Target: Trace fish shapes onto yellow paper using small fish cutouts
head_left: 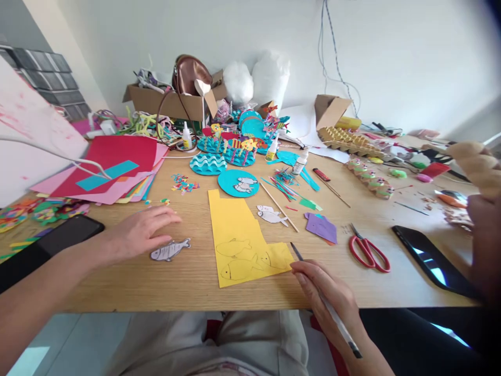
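My right hand (331, 295) grips a pen (332, 313), its dark tip just off the right edge of a yellow paper sheet (235, 219). Several fish outlines are drawn on that sheet, near its lower edge. My left hand (144, 232) hovers low over the table with fingers loosely spread, holding nothing. Just beside its fingertips lies a grey cut-out paper fish (171, 251). Two white paper fish (270, 215) lie right of the yellow sheet, under a thin wooden stick (279, 204). Behind the sheet, more paper fish (246, 184) rest on a blue disc (227, 184).
Red-handled scissors (368, 252) and a phone (434, 258) lie at the right; another phone (50, 245) is at the left. Purple paper (321, 227), glue bottles (300, 161), stacked coloured sheets (117, 162) and a cardboard box (164, 103) stand about. Another person's hand (477, 164) shows far right.
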The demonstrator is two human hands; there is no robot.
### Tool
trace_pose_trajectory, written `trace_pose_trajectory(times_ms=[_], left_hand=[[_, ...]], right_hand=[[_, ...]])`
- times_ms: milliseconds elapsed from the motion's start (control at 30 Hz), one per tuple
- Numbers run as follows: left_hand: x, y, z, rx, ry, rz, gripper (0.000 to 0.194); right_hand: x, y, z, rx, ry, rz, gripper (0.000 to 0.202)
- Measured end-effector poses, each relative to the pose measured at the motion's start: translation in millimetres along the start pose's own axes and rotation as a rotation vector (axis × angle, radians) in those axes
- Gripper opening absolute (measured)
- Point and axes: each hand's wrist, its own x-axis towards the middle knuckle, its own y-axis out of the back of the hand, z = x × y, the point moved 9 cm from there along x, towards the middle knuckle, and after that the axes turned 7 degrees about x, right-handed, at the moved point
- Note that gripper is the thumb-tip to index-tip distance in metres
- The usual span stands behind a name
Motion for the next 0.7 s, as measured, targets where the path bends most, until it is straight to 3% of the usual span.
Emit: trace_pose_trajectory(times_ms=[167, 367, 533, 700], left_hand=[[-6.9, -4.1, -3.3, -0.052, 0.030, -0.106, 0.033], [-8.0, -13.5, 30.4, -0.086, -0.067, -0.212, 0.032], [-3.5, -13.5, 37.0, -0.049, -0.067, -0.220, 0.033], [-5.3, -14.3, 24.9, -0.076, -0.098, -0.150, 0.035]], right_hand=[[8.1, -3.5, -7.1, -0.063, 0.083, 0.003, 0.010], [8.5, -2.4, -2.7, -0.126, 0.124, 0.012, 0.011], [16.4, 1.9, 2.8, -0.229, 0.139, -0.066, 0.014], [36.6, 4.1, 0.7, -0.274, 0.127, -0.141, 0.017]])
